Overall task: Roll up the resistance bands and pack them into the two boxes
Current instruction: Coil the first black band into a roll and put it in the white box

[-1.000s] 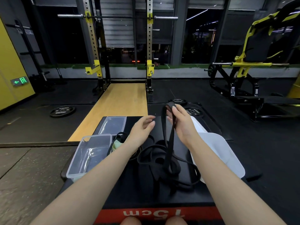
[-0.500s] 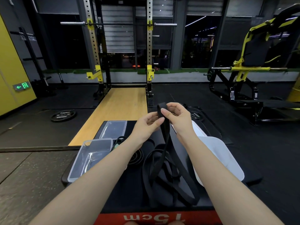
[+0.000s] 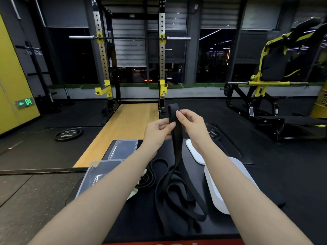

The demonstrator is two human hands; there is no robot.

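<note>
both hands pinch a black band lifted at centre: left hand and right hand clamp its top fold; the rest trails onto the mat. two clear boxes at 9 o'clock near the mat's left edge, white lids at 3 o'clock. open floor beyond.

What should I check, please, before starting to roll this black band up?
1. Both hands on the band: ok. The left hand and right hand pinch the black band just below its folded top.
2. Fold ready as roll start: ok, it sticks up above the fingers.
3. Hanging length free: not ok, the lower part lies tangled in loops on the black platform.
4. Box open for packing: ok, the clear box stands without a lid to the left.
5. Lids within reach: ok, white lids lie to the right.
</note>
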